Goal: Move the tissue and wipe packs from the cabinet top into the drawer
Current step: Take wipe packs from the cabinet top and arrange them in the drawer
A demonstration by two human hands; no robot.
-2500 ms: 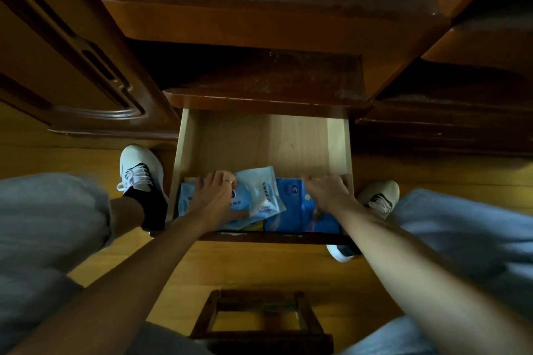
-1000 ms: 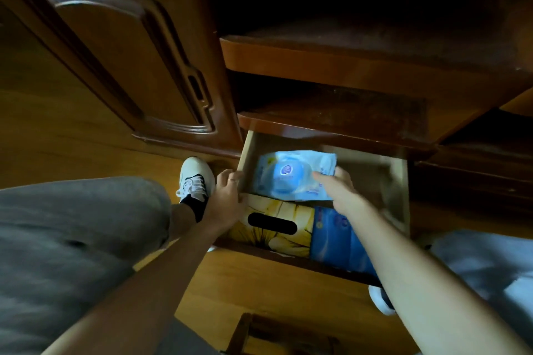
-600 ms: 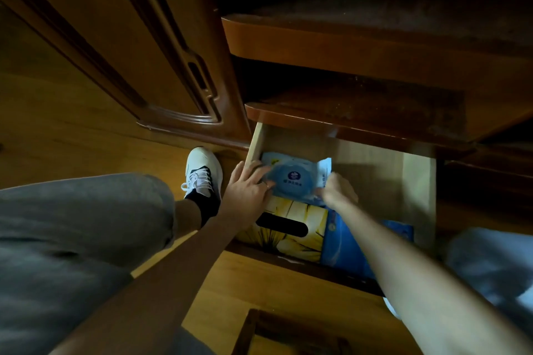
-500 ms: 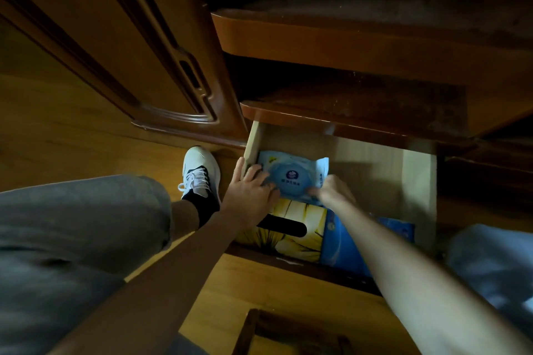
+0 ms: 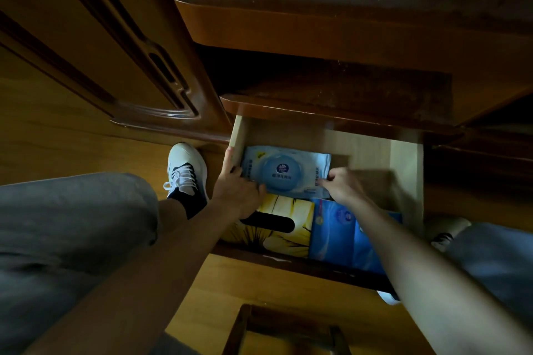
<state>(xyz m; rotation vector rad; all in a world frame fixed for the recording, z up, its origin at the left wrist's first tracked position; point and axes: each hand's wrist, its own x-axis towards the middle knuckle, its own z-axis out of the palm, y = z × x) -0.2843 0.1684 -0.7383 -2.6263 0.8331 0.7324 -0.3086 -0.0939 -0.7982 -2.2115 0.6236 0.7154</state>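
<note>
Both hands press a pale blue wipe pack (image 5: 284,173) flat at the far left of the open drawer (image 5: 405,170). The left hand (image 5: 236,192) lies spread on its near left edge, thumb along the drawer's side wall; the right hand (image 5: 341,187) pinches its right end. A yellow tissue box (image 5: 284,228) and blue tissue packs (image 5: 334,228) fill the near part.
</note>
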